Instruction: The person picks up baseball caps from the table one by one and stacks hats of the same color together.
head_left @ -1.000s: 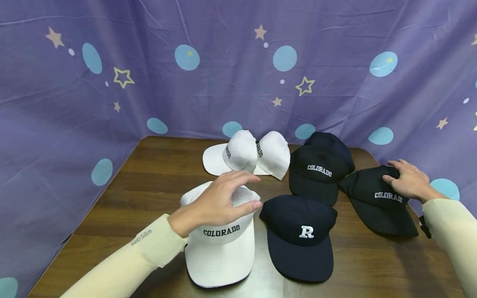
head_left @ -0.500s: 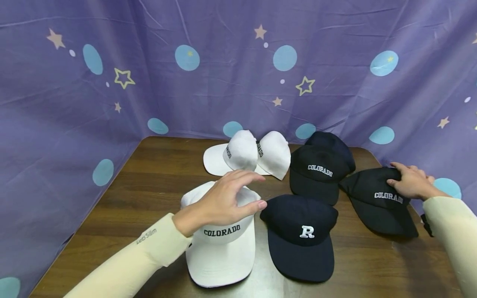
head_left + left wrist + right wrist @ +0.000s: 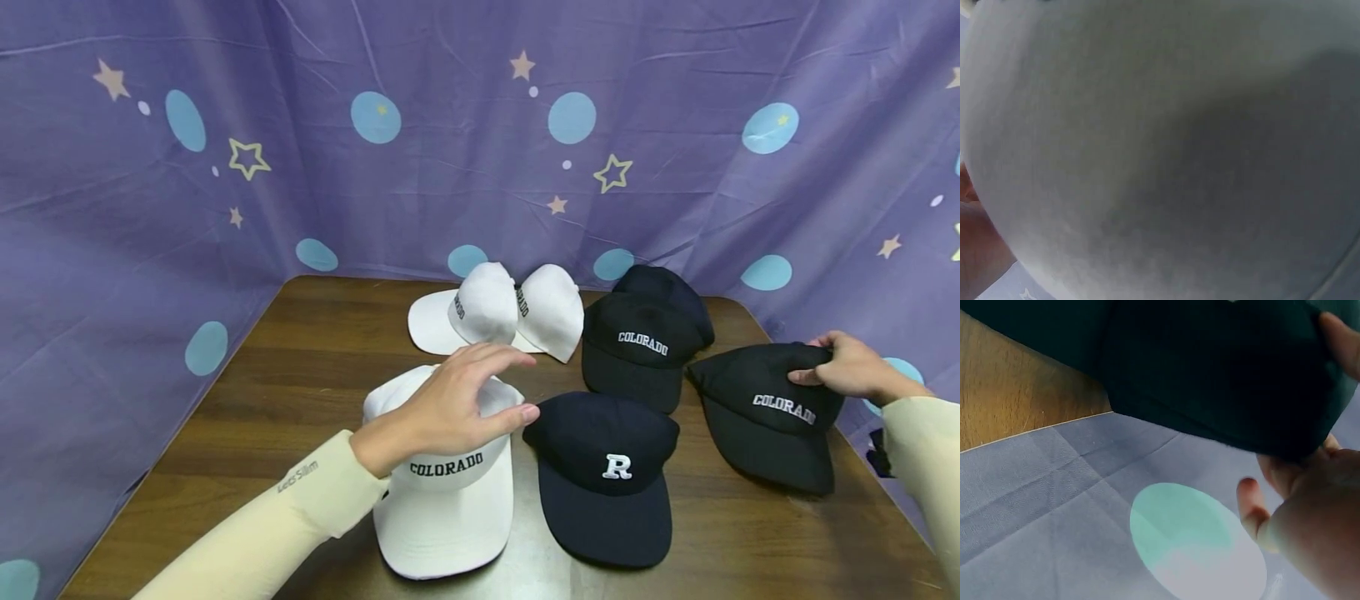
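Observation:
My left hand [image 3: 465, 400] rests over the crown of a white COLORADO cap [image 3: 442, 508] at the table's front, fingers spread and fairly straight, thumb against the crown's front. In the left wrist view the white cap [image 3: 1160, 144] fills the picture. My right hand [image 3: 817, 365] pinches the rear of a black COLORADO cap [image 3: 772, 417] at the table's right edge. In the right wrist view the thumb lies on top of the black cap [image 3: 1222, 375], with the fingers [image 3: 1250, 500] beneath it.
On the wooden table [image 3: 300, 375] also lie a navy R cap [image 3: 607, 475], a black COLORADO cap [image 3: 637, 350] with a dark cap [image 3: 663, 282] behind it, and two white caps [image 3: 487, 308] [image 3: 555, 310]. Purple star-print cloth [image 3: 450, 167] closes in the back and sides.
My right hand slid from the top of the black cap to its rear and now pinches it; the cap has shifted slightly toward me. The left hand has stayed put.

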{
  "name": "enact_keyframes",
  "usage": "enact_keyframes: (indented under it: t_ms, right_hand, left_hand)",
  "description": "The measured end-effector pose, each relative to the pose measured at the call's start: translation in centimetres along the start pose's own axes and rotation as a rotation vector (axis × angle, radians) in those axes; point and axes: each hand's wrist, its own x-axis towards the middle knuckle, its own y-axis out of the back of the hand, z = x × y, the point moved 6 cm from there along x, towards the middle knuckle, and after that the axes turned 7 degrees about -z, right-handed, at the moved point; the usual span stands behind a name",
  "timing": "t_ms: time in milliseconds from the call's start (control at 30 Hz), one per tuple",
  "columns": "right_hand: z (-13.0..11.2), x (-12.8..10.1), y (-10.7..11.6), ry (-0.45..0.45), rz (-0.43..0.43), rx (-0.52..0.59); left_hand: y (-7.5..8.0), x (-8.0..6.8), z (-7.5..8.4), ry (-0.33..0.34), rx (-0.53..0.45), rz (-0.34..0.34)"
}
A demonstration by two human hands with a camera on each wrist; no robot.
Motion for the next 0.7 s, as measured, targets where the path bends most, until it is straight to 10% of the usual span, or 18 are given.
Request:
enact_keyframes:
  t_ms: [700]
  right_hand:
    - [-0.2,-0.9,-1.7,0.013,-0.179,0.318]
  left_hand:
    - [-0.8,1.0,-0.3,0.076,0.039,-0.043]
